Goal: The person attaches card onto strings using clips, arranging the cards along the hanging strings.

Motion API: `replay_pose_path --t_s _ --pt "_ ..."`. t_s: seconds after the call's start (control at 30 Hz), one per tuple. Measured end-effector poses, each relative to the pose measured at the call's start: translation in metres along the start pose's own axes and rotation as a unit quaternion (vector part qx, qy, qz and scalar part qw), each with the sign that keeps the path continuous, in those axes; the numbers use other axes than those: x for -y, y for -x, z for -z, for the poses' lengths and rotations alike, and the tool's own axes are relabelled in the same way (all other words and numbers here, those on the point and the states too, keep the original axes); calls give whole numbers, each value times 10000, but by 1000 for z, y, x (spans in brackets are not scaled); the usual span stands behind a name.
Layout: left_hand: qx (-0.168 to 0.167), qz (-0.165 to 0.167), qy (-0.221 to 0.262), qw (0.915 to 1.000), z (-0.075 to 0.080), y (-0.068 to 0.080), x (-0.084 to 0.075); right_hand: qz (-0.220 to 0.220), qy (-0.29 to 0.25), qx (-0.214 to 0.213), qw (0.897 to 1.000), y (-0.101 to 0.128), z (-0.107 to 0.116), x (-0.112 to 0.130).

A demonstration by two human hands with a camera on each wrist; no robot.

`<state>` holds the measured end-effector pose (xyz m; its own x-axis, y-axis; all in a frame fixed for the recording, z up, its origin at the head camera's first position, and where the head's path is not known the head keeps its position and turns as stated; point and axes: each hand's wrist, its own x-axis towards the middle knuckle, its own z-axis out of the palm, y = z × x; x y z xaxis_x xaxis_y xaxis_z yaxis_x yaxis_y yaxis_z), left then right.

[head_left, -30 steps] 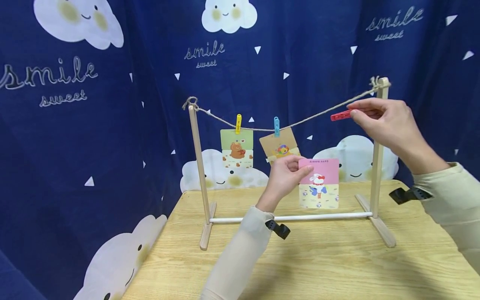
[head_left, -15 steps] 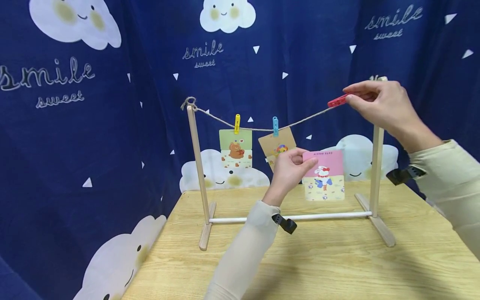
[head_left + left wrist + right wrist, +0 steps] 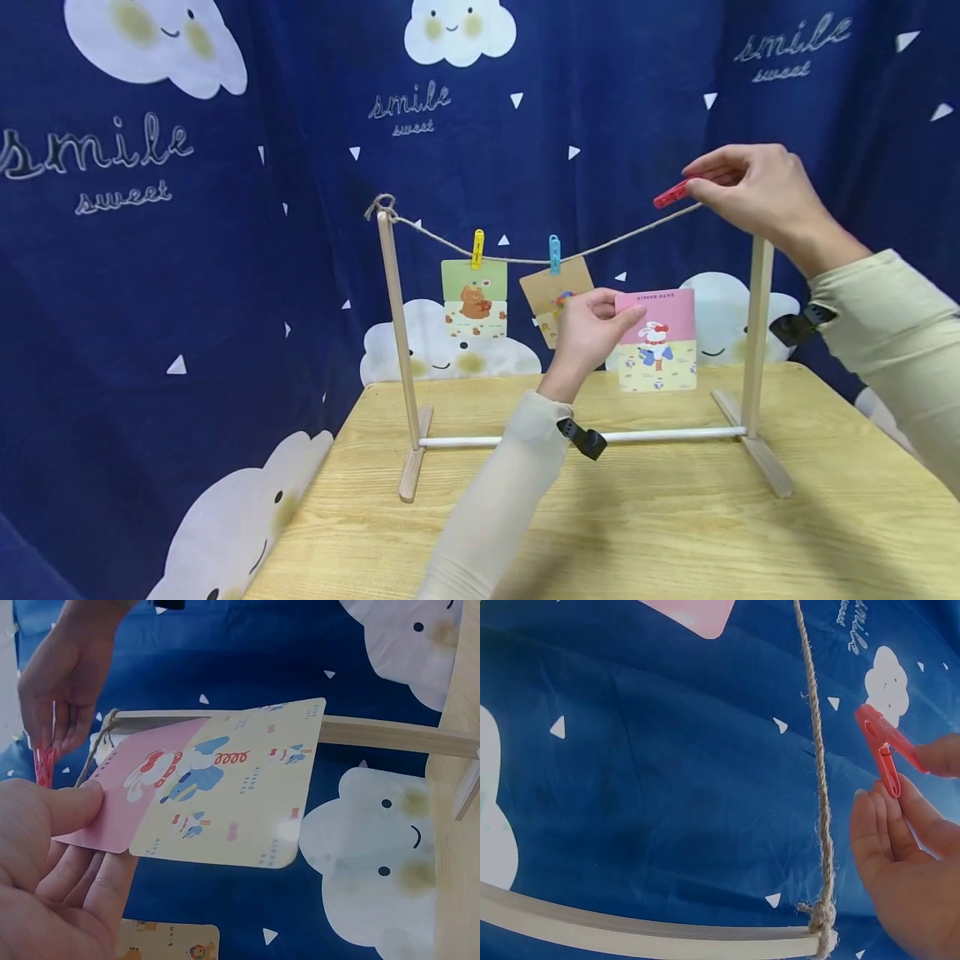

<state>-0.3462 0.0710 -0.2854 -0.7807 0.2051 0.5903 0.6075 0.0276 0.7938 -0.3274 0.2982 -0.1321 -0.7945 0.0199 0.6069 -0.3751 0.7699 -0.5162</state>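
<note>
A pink and cream card (image 3: 657, 342) with a rabbit picture is pinched by its upper left edge between the thumb and fingers of my left hand (image 3: 588, 337). My right hand (image 3: 772, 196) pinches a red clothespin (image 3: 672, 193) between thumb and fingers, beside the right stretch of the twine (image 3: 637, 231). In the right wrist view the clothespin (image 3: 881, 746) stands apart from the twine (image 3: 819, 750). A green bear card (image 3: 475, 300) hangs from a yellow clothespin (image 3: 477, 249). A brown card (image 3: 540, 292) hangs tilted from a blue clothespin (image 3: 555, 254), partly behind my left hand.
The twine is tied between a left wooden post (image 3: 400, 333) and a right wooden post (image 3: 757, 333), joined low down by a white bar (image 3: 675, 435). The rack stands on a wooden table (image 3: 675, 517). A blue cloud-print curtain (image 3: 315, 275) hangs behind and at the left.
My right hand has risen with the red clothespin to the height of the twine. My left hand has moved up and to the right with the rabbit card.
</note>
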Motion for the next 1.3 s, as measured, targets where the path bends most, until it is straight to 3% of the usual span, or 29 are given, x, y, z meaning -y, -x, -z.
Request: replay_pose_path --t_s 0.53,0.9,1.3 --pt "-587 195 -289 9977 -10 -13 -9 -8 283 372 9989 -18 -4 4" --pt "-874 415 -360 9947 -15 -21 -13 216 441 366 9981 -23 -8 8" --pt "-1136 837 -405 9892 -18 -29 -18 395 598 484 9963 -25 -4 8"
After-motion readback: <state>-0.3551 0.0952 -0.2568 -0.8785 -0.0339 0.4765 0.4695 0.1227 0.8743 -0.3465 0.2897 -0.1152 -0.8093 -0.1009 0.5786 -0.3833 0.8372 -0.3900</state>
